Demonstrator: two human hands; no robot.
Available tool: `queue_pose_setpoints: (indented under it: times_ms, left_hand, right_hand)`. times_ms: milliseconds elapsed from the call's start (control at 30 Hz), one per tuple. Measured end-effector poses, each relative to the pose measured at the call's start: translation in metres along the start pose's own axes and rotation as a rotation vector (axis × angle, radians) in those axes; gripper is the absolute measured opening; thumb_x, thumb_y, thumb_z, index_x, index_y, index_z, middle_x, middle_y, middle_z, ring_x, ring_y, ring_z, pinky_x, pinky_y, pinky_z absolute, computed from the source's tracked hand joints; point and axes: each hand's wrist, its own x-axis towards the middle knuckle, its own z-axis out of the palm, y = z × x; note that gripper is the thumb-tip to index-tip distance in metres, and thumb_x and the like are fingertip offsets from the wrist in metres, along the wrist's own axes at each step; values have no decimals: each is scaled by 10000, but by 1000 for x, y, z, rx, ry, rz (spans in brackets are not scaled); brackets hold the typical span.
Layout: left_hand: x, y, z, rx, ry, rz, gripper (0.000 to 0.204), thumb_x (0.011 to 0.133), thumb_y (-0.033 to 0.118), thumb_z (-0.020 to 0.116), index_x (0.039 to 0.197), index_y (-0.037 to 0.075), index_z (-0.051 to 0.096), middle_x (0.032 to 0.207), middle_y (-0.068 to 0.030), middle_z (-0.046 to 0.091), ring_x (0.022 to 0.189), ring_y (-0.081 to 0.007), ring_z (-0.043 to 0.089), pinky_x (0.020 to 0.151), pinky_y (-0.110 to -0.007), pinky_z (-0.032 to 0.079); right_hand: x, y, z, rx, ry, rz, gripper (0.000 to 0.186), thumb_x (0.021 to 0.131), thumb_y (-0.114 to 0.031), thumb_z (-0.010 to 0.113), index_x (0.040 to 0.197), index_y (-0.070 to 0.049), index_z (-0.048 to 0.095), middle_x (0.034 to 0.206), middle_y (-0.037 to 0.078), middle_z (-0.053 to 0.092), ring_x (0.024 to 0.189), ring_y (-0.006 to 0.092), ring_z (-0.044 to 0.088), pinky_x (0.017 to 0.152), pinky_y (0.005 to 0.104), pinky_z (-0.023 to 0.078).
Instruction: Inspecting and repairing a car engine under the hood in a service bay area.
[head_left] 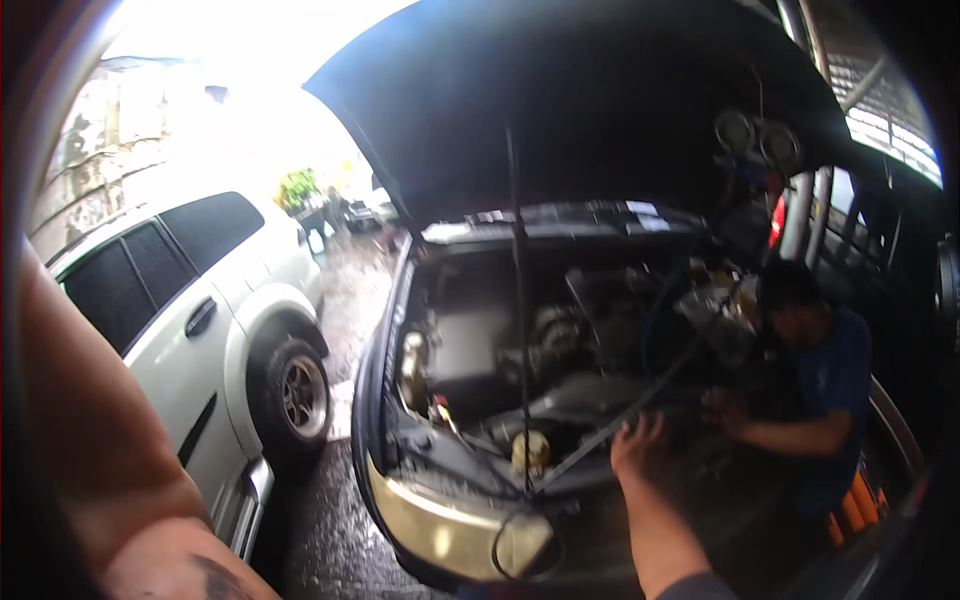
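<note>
My right hand reaches over the front of a car's engine bay, fingers apart and nothing visible in them. It lies close to the front crossmember, near a long grey bar or hose that slants across the bay; whether it touches either is blurred. On the left, a large bare arm crosses the edge of the view, apparently my left one; its hand does not show. Left of my right hand, a round yellowish part sits behind the headlight. A dark cable loop hangs over that headlight.
The raised hood spans overhead, with a thin prop rod standing in the bay. At right, a co-worker in a blue shirt leans in, one hand near mine. A white car stands left, across wet ground.
</note>
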Motion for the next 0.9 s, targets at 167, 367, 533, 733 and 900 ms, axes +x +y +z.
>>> queue_pose_setpoints:
  times_ms: [167, 367, 533, 733, 900]
  left_hand:
    - [13, -7, 0, 66, 10, -48, 489, 880, 102, 600, 1337, -39, 502, 1311, -184, 547, 1250, -298, 511, 1115, -426, 356]
    - [6, -12, -5, 159, -15, -117, 490, 871, 105, 619, 1326, -37, 507, 1297, -180, 553, 1244, -301, 515, 1116, -427, 356]
    - [-7, -20, -12, 201, -8, -31, 491, 864, 107, 635, 1317, -35, 512, 1286, -176, 559, 1239, -303, 519, 1116, -428, 356]
    - [-6, -11, -16, 284, 2, 10, 493, 855, 110, 654, 1306, -33, 517, 1272, -171, 565, 1233, -306, 523, 1116, -430, 356]
    - [-10, -28, -22, 309, 10, 33, 495, 848, 112, 670, 1298, -31, 521, 1261, -167, 571, 1228, -309, 527, 1116, -431, 356]
  right_hand:
    - [3, -20, -28, -52, -116, 56, 486, 926, -358, 552, 1287, -34, 576, 1488, 258, 345, 1362, 435, 362, 1122, 542, 309]
    - [-6, 29, 87, 12, 142, -55, 491, 901, -361, 552, 1258, -25, 581, 1496, 259, 337, 1335, 513, 348, 1088, 635, 298]
    - [1, 75, 135, 186, 376, -277, 546, 1001, -328, 495, 1454, -42, 390, 1543, 259, 237, 1402, 469, 262, 1112, 602, 297]
    - [-17, 24, 37, 168, 158, -140, 422, 932, -275, 603, 1253, -2, 598, 1449, 338, 366, 1302, 523, 416, 1028, 607, 412]
    - [19, -48, -49, -93, -460, 167, 511, 1040, -336, 357, 1448, -31, 398, 1588, 210, 201, 1477, 365, 195, 1192, 511, 223]
